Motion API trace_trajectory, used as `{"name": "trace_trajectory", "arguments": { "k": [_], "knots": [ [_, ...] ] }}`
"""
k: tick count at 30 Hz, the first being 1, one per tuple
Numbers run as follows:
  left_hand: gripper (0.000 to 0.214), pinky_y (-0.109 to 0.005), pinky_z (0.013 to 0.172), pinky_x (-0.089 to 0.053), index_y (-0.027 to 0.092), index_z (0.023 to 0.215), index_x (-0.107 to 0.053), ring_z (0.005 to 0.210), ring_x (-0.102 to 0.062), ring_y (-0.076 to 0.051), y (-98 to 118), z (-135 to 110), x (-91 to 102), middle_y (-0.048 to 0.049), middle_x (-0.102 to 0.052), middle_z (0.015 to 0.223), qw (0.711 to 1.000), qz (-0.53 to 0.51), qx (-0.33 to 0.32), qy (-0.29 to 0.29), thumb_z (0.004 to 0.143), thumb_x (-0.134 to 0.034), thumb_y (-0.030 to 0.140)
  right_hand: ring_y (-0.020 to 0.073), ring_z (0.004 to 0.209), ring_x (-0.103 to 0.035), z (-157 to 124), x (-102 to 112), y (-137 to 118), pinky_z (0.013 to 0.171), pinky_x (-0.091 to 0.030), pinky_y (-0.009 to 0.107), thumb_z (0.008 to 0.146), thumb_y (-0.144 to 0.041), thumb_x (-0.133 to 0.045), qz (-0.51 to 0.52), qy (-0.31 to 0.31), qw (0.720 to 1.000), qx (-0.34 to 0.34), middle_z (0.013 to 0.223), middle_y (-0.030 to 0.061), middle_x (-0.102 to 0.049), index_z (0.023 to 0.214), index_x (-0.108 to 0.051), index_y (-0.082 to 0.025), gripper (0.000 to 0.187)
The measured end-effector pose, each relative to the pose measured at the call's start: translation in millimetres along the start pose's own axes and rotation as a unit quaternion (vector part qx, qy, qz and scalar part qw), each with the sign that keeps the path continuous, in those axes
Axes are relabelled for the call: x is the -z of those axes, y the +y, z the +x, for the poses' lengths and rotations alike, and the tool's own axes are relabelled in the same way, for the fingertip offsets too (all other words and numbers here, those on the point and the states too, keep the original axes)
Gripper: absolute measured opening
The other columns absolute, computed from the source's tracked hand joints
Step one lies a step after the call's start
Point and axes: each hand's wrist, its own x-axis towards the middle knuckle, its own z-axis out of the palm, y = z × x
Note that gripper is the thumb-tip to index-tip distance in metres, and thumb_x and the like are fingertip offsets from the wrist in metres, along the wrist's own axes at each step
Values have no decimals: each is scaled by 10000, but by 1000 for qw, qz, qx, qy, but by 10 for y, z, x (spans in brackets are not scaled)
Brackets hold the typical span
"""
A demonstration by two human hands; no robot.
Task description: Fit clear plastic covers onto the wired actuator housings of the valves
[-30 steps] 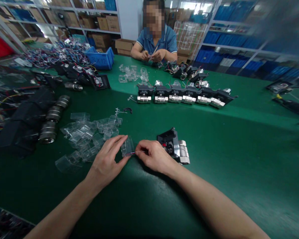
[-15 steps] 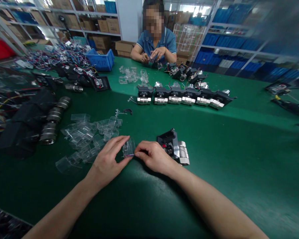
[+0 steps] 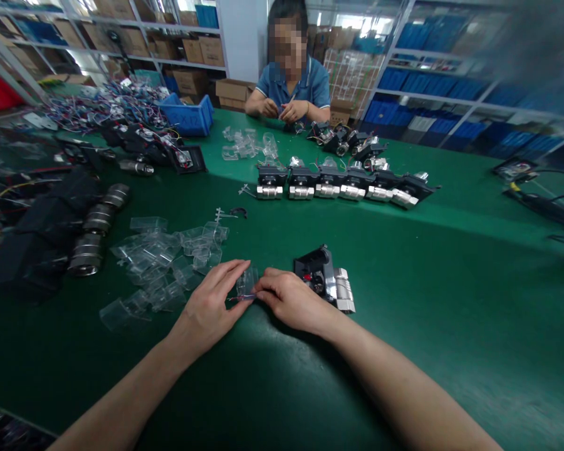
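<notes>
Between the fingers and thumb of my left hand (image 3: 211,300) is a clear plastic cover (image 3: 247,282), held just above the green table. Thin coloured wires (image 3: 244,297) run along the near side of the cover. My right hand (image 3: 289,299) pinches these wires between thumb and fingertips at the cover's right side. Directly beyond my right hand lies a black housing (image 3: 313,270) with a red part inside, joined to a silver metal valve body (image 3: 344,291). The wires' far ends cannot be made out.
Loose clear plastic covers (image 3: 155,254) lie left of my hands. Black housings with metal valves (image 3: 326,190) stand in a row farther back. Dark valve assemblies (image 3: 87,250) crowd the left. A blue bin (image 3: 188,116) and a co-worker (image 3: 289,88) are across the table.
The clear cover has tilted and shifted slightly right between my hands, and more of the wires shows along its near side. Across the table, the co-worker's hands have changed position.
</notes>
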Motion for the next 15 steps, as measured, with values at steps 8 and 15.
{"name": "trace_trajectory", "arguments": {
  "k": [8,15],
  "knots": [
    [477,-445,1016,-437,217,1307,-439,1164,-530,-253,-11,-23,-22,-110,-542,1244,999,-2,28,19,852,-560,289,115,737,-556,15,-16,23,698,-396,225,781,-10,-572,60,38,997,-15,768,-4,-610,779,-647,-159,166],
    [504,-440,1009,-441,191,1309,-461,1174,-534,-255,-66,-29,-4,-116,-559,1270,998,-31,37,-29,844,-564,355,120,754,-572,9,-10,45,727,-410,240,801,-30,-566,58,27,998,8,772,1,-608,803,-679,-170,181]
  ]
}}
